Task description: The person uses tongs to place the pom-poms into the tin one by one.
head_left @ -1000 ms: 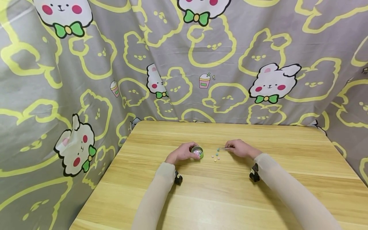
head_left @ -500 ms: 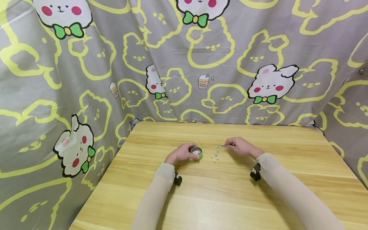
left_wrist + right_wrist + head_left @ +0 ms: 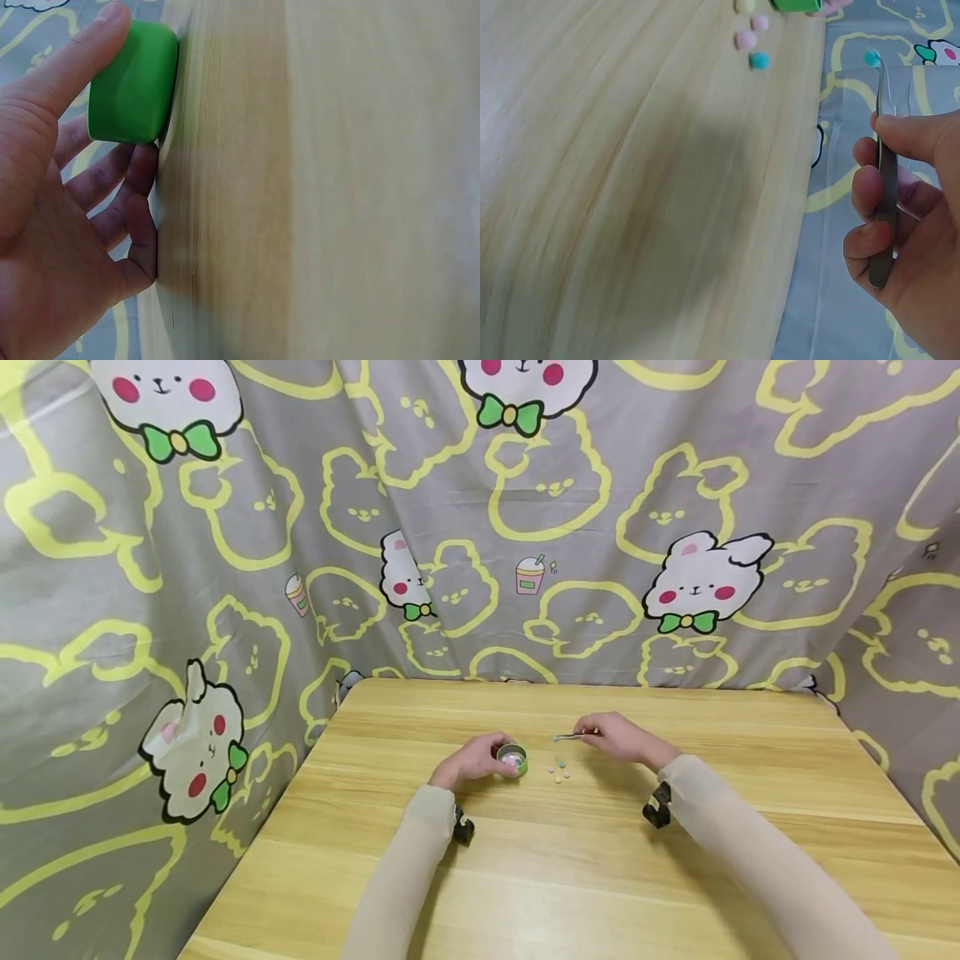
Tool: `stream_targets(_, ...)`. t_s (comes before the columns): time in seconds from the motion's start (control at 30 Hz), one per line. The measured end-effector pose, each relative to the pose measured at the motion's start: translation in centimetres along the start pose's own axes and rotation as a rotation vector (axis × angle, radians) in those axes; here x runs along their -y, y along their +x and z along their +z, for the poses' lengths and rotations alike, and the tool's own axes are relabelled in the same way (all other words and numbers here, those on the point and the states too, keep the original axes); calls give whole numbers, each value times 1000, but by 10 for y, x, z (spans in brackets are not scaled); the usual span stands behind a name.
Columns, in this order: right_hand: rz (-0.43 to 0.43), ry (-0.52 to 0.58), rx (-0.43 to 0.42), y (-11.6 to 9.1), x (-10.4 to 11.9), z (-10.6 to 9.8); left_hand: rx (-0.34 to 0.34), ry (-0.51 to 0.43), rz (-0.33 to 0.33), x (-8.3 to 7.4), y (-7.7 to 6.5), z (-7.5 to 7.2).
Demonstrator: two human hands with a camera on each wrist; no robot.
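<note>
My left hand (image 3: 477, 758) grips a small round green tin (image 3: 133, 86), thumb on the near side and fingers around the far side. Pale and pink bits show inside the tin in the head view. In my right hand (image 3: 618, 737) is a pair of metal tweezers (image 3: 886, 187), pinched between thumb and fingers. Their bent tips hold a small blue ball (image 3: 871, 58), raised above the table and to the right of the tin. Below it on the tabletop lie another blue ball (image 3: 759, 60), two pink balls (image 3: 745, 40) and a yellow ball (image 3: 745, 5).
The wooden table (image 3: 495, 877) extends around both arms. A grey curtain (image 3: 450, 485) with yellow outlines and cartoon rabbits hangs behind and at the sides. A black wrist camera (image 3: 657, 806) sits on the right sleeve, another camera (image 3: 463, 828) on the left.
My right hand has lifted the blue ball off the table with the tweezers and moved it up and left, towards the tin. The left hand and tin have stayed put.
</note>
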State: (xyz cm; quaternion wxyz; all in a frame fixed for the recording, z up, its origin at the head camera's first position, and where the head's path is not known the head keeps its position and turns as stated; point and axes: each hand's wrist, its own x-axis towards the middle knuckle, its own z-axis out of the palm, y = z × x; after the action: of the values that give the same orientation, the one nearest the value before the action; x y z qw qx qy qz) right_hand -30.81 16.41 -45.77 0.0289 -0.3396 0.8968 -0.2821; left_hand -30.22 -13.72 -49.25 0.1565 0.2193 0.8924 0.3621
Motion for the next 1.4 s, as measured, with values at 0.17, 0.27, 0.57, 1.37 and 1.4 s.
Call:
stream_targets(0.17,-22,1,-3,6,7,0,-3,-7,-1,4,2,1)
stream_targets(0.27,-34,-9,-9,10,10,0,-7,-11,-2,4,2,1)
stream_targets(0.57,-60,4,-5,24,23,3,-10,-19,-4,2,1,0)
stream_targets(1.37,-143,-13,55,43,29,27,-8,8,15,4,4,-2)
stream_targets(1.4,-140,-22,56,43,29,28,-7,8,16,4,4,-2)
